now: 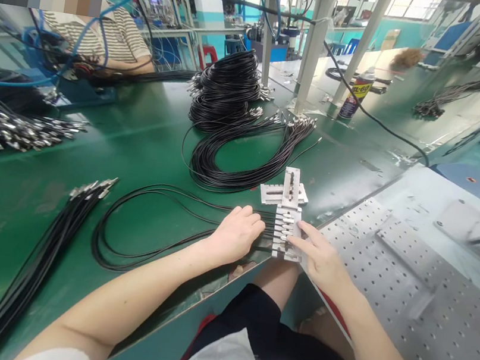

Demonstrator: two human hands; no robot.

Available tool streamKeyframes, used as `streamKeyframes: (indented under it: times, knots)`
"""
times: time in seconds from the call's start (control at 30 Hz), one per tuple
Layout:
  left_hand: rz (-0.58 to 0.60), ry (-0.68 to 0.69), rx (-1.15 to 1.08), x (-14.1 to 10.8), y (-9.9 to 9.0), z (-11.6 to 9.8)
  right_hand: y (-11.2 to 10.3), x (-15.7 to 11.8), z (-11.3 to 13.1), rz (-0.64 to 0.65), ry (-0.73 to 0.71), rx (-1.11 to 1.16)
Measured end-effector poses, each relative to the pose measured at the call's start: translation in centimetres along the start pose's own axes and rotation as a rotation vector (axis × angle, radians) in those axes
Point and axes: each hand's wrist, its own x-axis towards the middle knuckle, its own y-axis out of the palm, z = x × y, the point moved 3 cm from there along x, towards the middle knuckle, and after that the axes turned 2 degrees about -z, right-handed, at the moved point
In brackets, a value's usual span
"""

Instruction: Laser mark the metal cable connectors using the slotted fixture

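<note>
A slotted metal fixture (275, 247) lies at the table's front edge, with several black cables (158, 247) running into it from the left. Their silvery connectors (286, 225) sit side by side across its slots. My left hand (238, 234) is closed over the cables just left of the fixture, fingers curled down and partly hiding them. From the right, my right hand (324, 262) reaches in with two fingers stretched and apart, one at the fixture's right edge and one touching a connector. Two more slotted metal pieces, a crosswise one (270, 194) and an upright one (291, 186), lie right behind.
Coiled black cables (215, 167) and a tall coil stack (224, 90) stand behind. A cable bundle (49, 248) and a heap of connectors (18, 126) are at left. A spray can (356, 95) stands beside frame posts. A perforated metal plate (405, 283) is at right; another person sits across.
</note>
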Motion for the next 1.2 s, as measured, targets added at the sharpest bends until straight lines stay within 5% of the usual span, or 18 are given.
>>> streamKeyframes:
  times: [0.3,0.67,0.9,1.2]
  knots:
    - [-0.007,0.127,-0.022,-0.4,0.8,-0.4,0.2,-0.1,0.1,-0.028,-0.073,-0.027]
    - [0.056,0.033,-0.011,0.3,-0.9,-1.3,0.1,-0.1,0.2,-0.008,-0.068,0.038]
    - [0.037,0.196,-0.053,-1.2,0.1,-2.6,0.5,-1.0,-0.1,-0.012,0.018,0.094]
    - [-0.062,0.057,-0.047,-0.8,0.2,-0.9,-0.2,-0.9,0.4,0.061,0.064,0.097]
